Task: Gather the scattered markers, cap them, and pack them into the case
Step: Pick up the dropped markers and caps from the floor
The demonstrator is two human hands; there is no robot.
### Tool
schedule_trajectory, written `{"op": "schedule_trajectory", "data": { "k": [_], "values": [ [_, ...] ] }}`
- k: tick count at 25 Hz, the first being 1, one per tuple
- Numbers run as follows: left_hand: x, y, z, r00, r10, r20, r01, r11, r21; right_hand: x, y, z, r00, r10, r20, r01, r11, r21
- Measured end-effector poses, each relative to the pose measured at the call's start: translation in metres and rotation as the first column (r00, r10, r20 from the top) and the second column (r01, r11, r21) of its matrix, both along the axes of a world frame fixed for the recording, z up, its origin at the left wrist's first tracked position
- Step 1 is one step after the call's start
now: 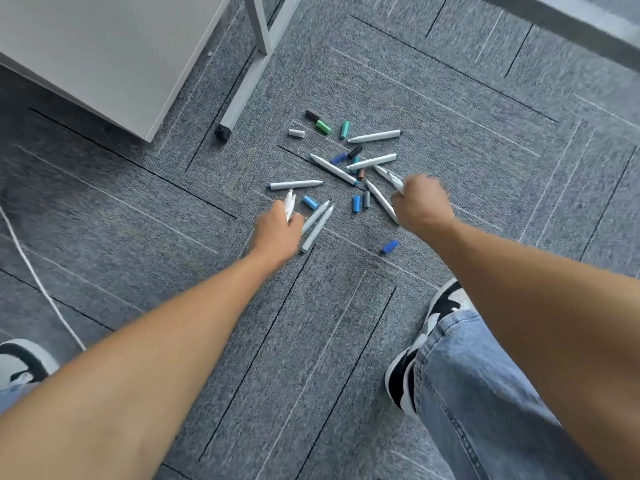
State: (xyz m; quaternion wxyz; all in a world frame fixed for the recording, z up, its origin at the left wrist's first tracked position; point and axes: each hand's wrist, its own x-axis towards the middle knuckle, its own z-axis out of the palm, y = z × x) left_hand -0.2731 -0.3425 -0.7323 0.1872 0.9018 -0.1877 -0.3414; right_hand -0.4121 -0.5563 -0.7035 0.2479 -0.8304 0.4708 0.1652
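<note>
Several uncapped white markers point(334, 169) lie scattered on the grey carpet, with loose caps among them in blue point(310, 201), green point(323, 127), teal point(344, 129) and dark colours. My left hand point(277, 230) grips a white marker point(289, 203) that sticks up past its fingers. Two more markers point(317, 223) lie just right of that hand. My right hand point(420, 202) grips another white marker point(394, 180) at the right side of the pile. A dark blue cap point(389, 246) lies apart, nearer to me. No case is in view.
A white table point(104, 46) stands at the upper left, its leg and black foot point(222, 132) close to the pile. A white cable point(34, 275) runs across the carpet at left. My shoes point(436, 317) and a jeans leg are at the bottom.
</note>
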Motion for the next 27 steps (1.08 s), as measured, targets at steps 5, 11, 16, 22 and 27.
{"op": "schedule_trajectory", "data": {
  "k": [5, 11, 16, 22, 27],
  "values": [
    [0.004, -0.002, -0.017, 0.989, -0.050, 0.136, 0.049, 0.999, 0.006, 0.006, 0.000, -0.016, 0.999, 0.032, -0.017, -0.033, 0.999, -0.032],
    [0.001, -0.013, -0.025, 0.987, -0.107, 0.121, 0.095, 0.991, 0.096, 0.010, -0.002, -0.035, 0.996, 0.057, -0.073, -0.057, 0.998, 0.004],
    [0.003, -0.025, -0.028, 0.976, -0.180, 0.119, 0.161, 0.976, 0.148, 0.015, -0.005, -0.038, 0.987, 0.119, -0.108, -0.113, 0.992, 0.060],
    [-0.009, -0.034, -0.028, 0.953, -0.251, 0.170, 0.210, 0.952, 0.224, 0.004, -0.028, -0.029, 0.985, 0.169, -0.015, -0.160, 0.953, 0.258],
    [-0.018, -0.029, -0.014, 0.960, -0.229, 0.162, 0.204, 0.966, 0.157, -0.001, -0.043, -0.019, 0.989, 0.147, 0.016, -0.146, 0.950, 0.277]
  ]
}}
